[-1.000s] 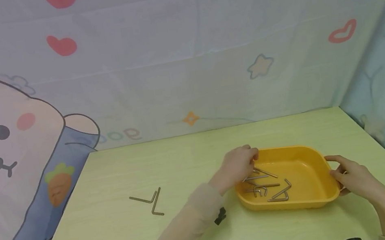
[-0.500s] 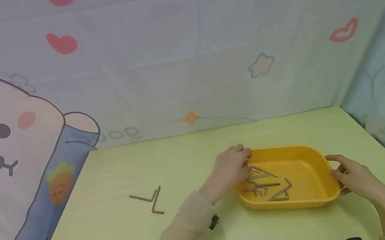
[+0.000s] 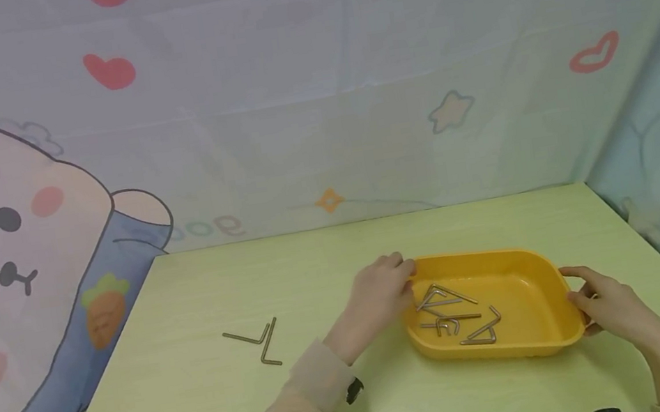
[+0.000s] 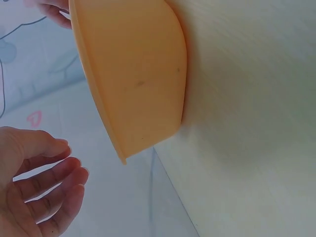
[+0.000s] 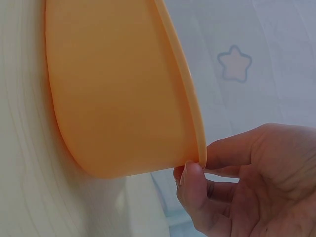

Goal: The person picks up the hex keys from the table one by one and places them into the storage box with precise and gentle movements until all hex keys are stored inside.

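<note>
A yellow plastic tray [image 3: 525, 309] sits on the table at the right of the head view. Several L-shaped metal hex keys [image 3: 462, 317] lie jumbled in its left half. My left hand [image 3: 377, 298] hovers beside the tray's left end, its fingertips near the rim in the head view. In the left wrist view that hand [image 4: 44, 182] is apart from the tray, fingers loosely bent around nothing. My right hand [image 3: 613, 307] pinches the rim at the tray's right end between thumb and fingers, as the right wrist view shows too.
Left of the tray, two more hex keys lie on the table, one hex key [image 3: 244, 338] crossing close to another hex key [image 3: 268, 345]. A printed cloth backdrop [image 3: 265, 102] hangs behind the table's [image 3: 239, 282] back edge.
My left hand has drawn back leftwards from over the tray's left end, uncovering more of the keys there. The right hand keeps its hold, and the tray stays in place.
</note>
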